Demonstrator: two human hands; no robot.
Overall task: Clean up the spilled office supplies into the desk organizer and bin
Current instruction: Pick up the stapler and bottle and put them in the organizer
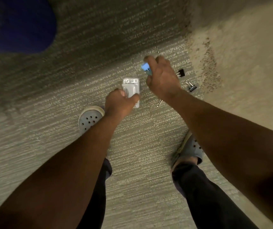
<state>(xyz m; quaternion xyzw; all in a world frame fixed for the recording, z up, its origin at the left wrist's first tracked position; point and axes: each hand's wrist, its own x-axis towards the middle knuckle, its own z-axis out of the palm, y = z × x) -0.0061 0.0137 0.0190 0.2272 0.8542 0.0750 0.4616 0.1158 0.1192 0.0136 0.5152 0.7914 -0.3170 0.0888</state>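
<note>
Fingers [149, 61] of the right hand [162, 78] are curled round a blue clip [145, 66], which sits pinched at the fingertip end of the hand, on its left side, raised off the carpet [140, 146]; something pale blue shows just beneath it against the palm, too blurred to name. Left hand [119, 104] fingers curl round the near end of a small clear box [131, 87], thumb on its right edge, so the box juts out beyond the knuckles toward the top of the view with small metal bits dimly visible inside. Box and blue clip lie near each other but apart, the clip up and to the right of the box. On the carpet to the right of the right hand lies a black clip [181, 73], just beside the wrist side of the hand, and a second black clip [191, 86] lies a little lower and farther right. A silver clip wire [159, 103] pokes out from under the right wrist, between the two forearms. Both feet wear pale holed clogs, the left clog [89, 119] just below the left hand, the right clog [190, 149] partly hidden under the right forearm. A dark blue shape [16, 25] fills the top left corner.
</note>
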